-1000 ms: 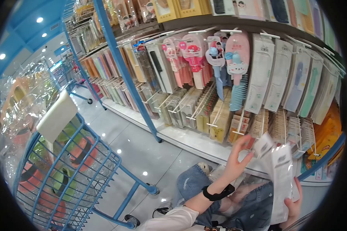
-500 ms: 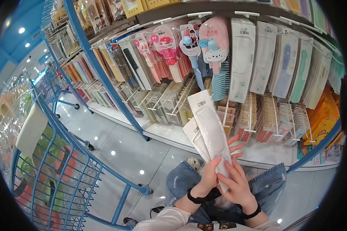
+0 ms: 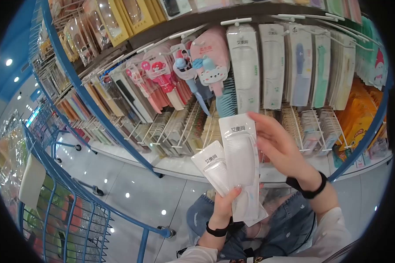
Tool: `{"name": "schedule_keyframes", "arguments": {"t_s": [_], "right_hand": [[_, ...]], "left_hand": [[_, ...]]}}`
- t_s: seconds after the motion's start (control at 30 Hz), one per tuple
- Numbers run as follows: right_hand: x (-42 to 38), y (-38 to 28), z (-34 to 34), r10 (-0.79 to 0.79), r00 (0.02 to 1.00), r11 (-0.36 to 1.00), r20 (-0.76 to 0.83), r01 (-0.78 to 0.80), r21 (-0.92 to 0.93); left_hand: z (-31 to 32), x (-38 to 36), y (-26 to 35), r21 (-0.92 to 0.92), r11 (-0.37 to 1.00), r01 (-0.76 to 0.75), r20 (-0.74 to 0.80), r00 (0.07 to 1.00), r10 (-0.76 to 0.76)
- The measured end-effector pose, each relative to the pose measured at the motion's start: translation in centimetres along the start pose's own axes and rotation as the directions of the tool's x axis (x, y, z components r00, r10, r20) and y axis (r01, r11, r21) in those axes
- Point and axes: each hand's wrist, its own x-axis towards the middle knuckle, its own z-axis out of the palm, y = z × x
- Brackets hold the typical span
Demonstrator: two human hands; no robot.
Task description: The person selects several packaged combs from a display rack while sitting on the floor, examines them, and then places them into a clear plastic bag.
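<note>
Two packaged white combs are fanned out in front of me: the front package [image 3: 242, 164] stands nearly upright, and the rear package [image 3: 212, 168] leans to the left behind it. My left hand [image 3: 224, 205] is closed round their lower part, thumb across the front. At the upper right edge of the front package is my right hand [image 3: 278, 142], its fingertips at the top corner; whether they pinch it is hard to make out. Behind hangs a row of similar packaged white combs [image 3: 244, 70] on a rack hook.
A blue wire cart [image 3: 74, 199] with wrapped goods stands at the left. Blue posts [image 3: 94, 94] frame the shelving. Pink brushes [image 3: 210, 48] and coloured combs [image 3: 299, 74] hang across the rack. The white bottom ledge [image 3: 184, 168] runs below, above grey floor tiles [image 3: 131, 184].
My right hand has moved from the lower part of the packages up to the front one's top corner. The packages are more upright and spread apart. The view has shifted right.
</note>
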Motion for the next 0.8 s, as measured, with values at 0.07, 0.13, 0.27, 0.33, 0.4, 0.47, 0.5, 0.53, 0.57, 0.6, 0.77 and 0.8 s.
{"name": "schedule_keyframes", "arguments": {"t_s": [0.07,0.13,0.27,0.33,0.4,0.47,0.5,0.53,0.57,0.6,0.77,0.8], "right_hand": [[1.7,-0.6,-0.2,0.075,0.997,0.993,0.027,-0.072,-0.092],[2.3,-1.1,-0.3,0.104,0.994,0.983,0.026,-0.099,-0.154],[3.2,-2.1,-1.3,-0.089,0.975,0.975,-0.205,0.044,-0.217],[4.5,-3.5,-2.4,-0.314,0.873,0.930,-0.372,0.204,-0.307],[6.2,-4.7,-3.8,-0.491,0.753,0.853,-0.438,0.314,-0.416],[7.7,-5.2,-5.7,-0.585,0.693,0.788,-0.423,0.361,-0.499],[8.4,-5.2,-6.3,-0.629,0.666,0.751,-0.401,0.386,-0.537],[9.0,-5.2,-6.9,-0.673,0.637,0.710,-0.376,0.413,-0.570],[9.5,-5.2,-7.5,-0.671,0.650,0.701,-0.358,0.399,-0.591],[9.9,-4.9,-8.2,-0.666,0.662,0.695,-0.343,0.384,-0.608],[10.0,-5.0,-8.2,-0.582,0.710,0.763,-0.398,0.308,-0.568],[10.0,-4.9,-8.2,-0.591,0.703,0.758,-0.396,0.314,-0.572]], "left_hand": [[0.0,-0.1,-0.6,0.001,1.000,0.010,0.023,1.000,-0.010],[-0.1,-0.2,-1.1,0.035,0.999,-0.016,0.004,1.000,0.016],[0.3,0.0,-1.3,0.115,0.974,-0.195,-0.081,0.975,0.205],[0.4,0.4,-0.9,0.065,0.971,-0.229,-0.036,0.972,0.232],[-0.2,0.9,-0.4,-0.031,0.986,-0.164,0.084,0.983,0.166],[-0.4,1.3,-0.4,0.058,0.981,-0.187,0.087,0.980,0.181],[-0.4,1.5,-0.4,0.103,0.975,-0.199,0.087,0.978,0.190],[-0.4,1.5,-0.2,0.093,0.979,-0.182,0.084,0.981,0.174],[-0.2,1.4,-0.1,0.084,0.982,-0.167,0.080,0.984,0.161],[-0.1,1.3,0.1,0.079,0.985,-0.151,0.072,0.987,0.145],[-0.3,1.0,0.3,0.069,0.987,-0.146,0.125,0.983,0.137],[-0.2,0.9,0.6,0.073,0.986,-0.150,0.131,0.982,0.139]]}}
